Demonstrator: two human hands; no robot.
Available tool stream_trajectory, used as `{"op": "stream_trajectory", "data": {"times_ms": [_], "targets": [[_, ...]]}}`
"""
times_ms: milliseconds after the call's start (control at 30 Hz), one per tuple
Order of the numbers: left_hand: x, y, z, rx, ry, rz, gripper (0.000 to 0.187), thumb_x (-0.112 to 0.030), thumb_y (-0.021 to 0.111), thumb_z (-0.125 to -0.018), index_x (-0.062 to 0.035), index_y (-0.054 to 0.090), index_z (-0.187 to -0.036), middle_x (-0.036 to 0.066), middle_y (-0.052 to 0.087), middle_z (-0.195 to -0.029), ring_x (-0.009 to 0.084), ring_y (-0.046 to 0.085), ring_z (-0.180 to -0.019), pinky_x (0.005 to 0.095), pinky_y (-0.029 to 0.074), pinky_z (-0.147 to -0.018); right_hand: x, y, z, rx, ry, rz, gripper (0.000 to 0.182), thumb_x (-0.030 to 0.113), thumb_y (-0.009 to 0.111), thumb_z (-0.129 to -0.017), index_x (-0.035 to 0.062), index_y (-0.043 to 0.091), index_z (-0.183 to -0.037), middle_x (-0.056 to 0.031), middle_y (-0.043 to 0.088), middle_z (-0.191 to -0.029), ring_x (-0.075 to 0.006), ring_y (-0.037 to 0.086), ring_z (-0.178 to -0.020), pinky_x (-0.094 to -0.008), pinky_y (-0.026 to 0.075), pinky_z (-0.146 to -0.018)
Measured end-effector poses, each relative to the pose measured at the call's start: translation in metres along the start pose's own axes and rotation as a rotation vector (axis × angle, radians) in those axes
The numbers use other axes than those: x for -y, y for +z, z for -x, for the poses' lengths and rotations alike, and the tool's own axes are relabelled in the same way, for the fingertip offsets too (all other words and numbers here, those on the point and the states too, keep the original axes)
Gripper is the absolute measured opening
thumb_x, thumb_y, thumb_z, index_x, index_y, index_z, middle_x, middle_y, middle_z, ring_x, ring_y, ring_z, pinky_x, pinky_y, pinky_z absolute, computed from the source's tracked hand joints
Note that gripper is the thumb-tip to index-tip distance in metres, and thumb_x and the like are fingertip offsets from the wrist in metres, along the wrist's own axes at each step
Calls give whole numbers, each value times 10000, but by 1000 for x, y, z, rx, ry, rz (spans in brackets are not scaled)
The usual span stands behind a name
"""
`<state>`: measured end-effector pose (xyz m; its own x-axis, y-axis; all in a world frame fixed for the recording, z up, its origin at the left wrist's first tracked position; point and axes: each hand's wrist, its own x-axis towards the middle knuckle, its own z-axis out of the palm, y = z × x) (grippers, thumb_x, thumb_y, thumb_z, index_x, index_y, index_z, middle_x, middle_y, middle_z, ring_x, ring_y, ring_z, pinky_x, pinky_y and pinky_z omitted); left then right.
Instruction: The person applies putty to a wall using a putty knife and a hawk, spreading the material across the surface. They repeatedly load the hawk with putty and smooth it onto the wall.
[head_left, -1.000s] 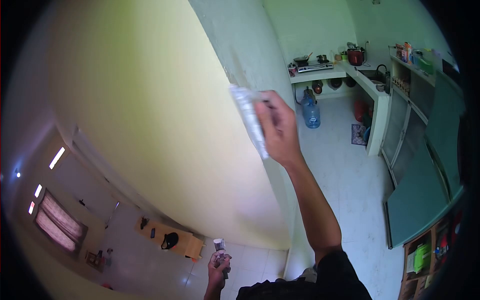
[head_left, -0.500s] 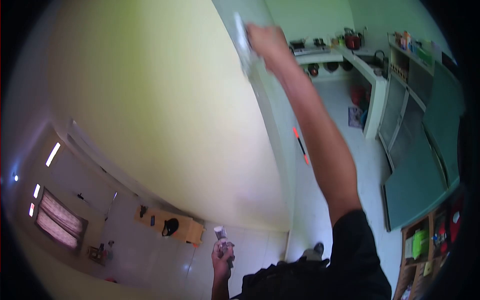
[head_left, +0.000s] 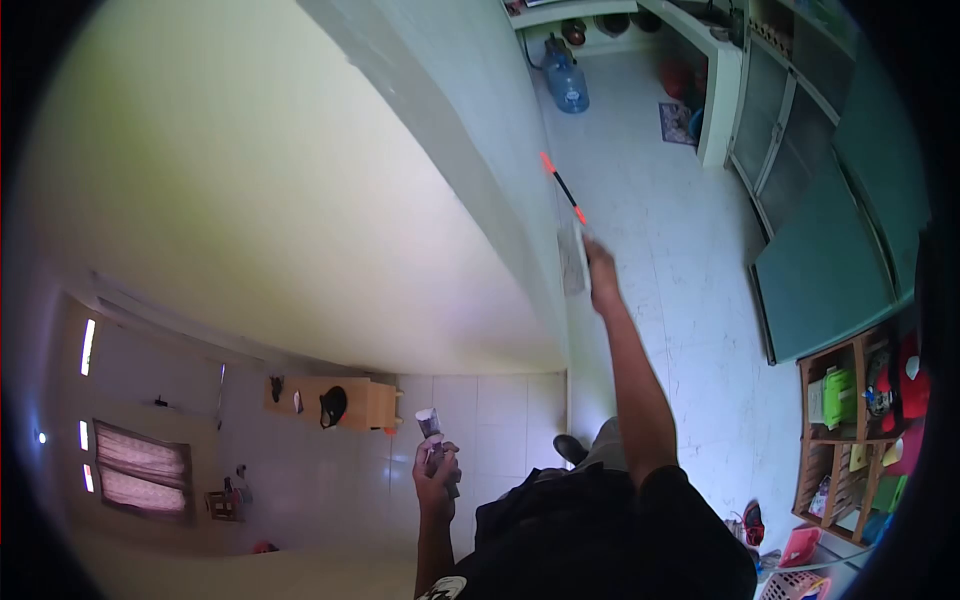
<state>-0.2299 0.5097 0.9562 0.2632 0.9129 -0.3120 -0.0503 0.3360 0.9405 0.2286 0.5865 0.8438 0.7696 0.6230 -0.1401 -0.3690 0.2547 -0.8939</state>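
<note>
My right hand [head_left: 600, 272] is closed on a flat, pale trowel-like tool [head_left: 572, 260], which lies against the narrow end face of the wall [head_left: 490, 180]. A grey patch [head_left: 400, 95] runs along the wall's edge higher up. Low in front of my body, my left hand [head_left: 436, 475] has its fingers wrapped round a small tool with a whitish, flared end [head_left: 428, 420]; its exact kind is unclear. An orange and black stick-like object [head_left: 563, 188] shows just beyond the trowel, near the foot of the wall.
A wooden bench [head_left: 350, 402] with a black cap stands at the lower left. A blue water bottle [head_left: 567, 85] is on the kitchen floor ahead. To the right are a green refrigerator [head_left: 830, 270] and wooden shelves [head_left: 830, 450]. Shoes and a pink basket [head_left: 795, 585] sit lower right.
My right hand has come down along the wall with the trowel-like tool, from high up to near waist level. The view has tilted downward, and my left hand still holds its tool.
</note>
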Motion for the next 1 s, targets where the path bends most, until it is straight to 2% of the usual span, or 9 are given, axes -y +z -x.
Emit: {"op": "stream_trajectory", "data": {"times_ms": [67, 133, 167, 233, 333, 467, 600, 933, 1000], "targets": [[10, 2, -3, -18, -39, -30, 390, -14, 677, -909, -62, 536, -1269, 75, 645, -979, 80, 520, -672, 231, 441, -586, -80, -16, 18, -185, 271, 159, 812, 554, 612, -972, -109, 487, -1424, -259, 547, -1420, -296, 514, -1299, -368, 391, -1108], [17, 1, -4, -26, -81, -98, 386, -19, 673, -914, -76, 525, -1266, 84, 633, -986, 88, 533, -689, 233, 448, -585, -174, -35, 10, -159, 301, 200, 582, 538, 642, -968, -39, 693, -1021, -131, 657, -918, -191, 569, -878, -365, 482, -827], [20, -5, 0, -37, -102, -135, 384, -22, 671, -917, -82, 520, -1264, 88, 627, -989, 93, 540, -698, 234, 452, -585, -181, -27, 17, -213, 308, 212, 517, 506, 641, -980, 9, 659, -835, -48, 558, -733, -150, 476, -695, -361, 447, -651], [29, -12, -1, -71, -121, -135, 380, -21, 673, -915, -76, 520, -1259, 92, 626, -985, 98, 549, -699, 238, 454, -574, -251, -24, -2, -296, 275, 290, 477, 470, 632, -991, 16, 660, -847, -55, 575, -739, -157, 481, -654, -357, 439, -591], [36, -18, 4, -100, -137, -121, 382, -18, 670, -916, -72, 518, -1262, 94, 627, -984, 99, 552, -698, 240, 456, -569, -256, -9, -11, -333, 259, 211, 444, 430, 612, -1008, 17, 645, -847, -56, 568, -729, -149, 484, -632, -353, 435, -562], [35, -24, 9, -86, -118, -96, 391, -8, 662, -916, -65, 512, -1272, 99, 630, -991, 97, 552, -696, 241, 460, -567, -176, 16, -7, -183, 104, 274, 400, 384, 586, -1027, 21, 631, -867, -24, 510, -696, -116, 465, -613, -336, 417, -549], [29, -17, -1, -31, -82, -68, 396, 0, 651, -920, -58, 502, -1283, 104, 632, -999, 96, 552, -695, 240, 460, -569, -61, 64, 5, -166, 136, 153, 417, 353, 588, -1031, 37, 568, -760, 14, 457, -666, -95, 392, -622, -301, 341, -557], [-6, 2, -10, 100, 59, 62, 406, -9, 676, -905, -61, 523, -1278, 69, 648, -998, 76, 517, -681, 230, 439, -592, 177, 164, 11, -28, -154, 78, 430, 315, 602, -987, -93, 642, -858, -101, 590, -748, -171, 502, -703, -368, 420, -608], [-9, 5, -11, 121, 80, 96, 416, 7, 654, -903, -57, 505, -1286, 98, 624, -1006, 70, 507, -672, 225, 441, -581, 226, 179, 12, 22, -139, 88, 322, 248, 601, -988, -61, 691, -967, -106, 682, -876, -170, 610, -727, -356, 470, -629]]}}
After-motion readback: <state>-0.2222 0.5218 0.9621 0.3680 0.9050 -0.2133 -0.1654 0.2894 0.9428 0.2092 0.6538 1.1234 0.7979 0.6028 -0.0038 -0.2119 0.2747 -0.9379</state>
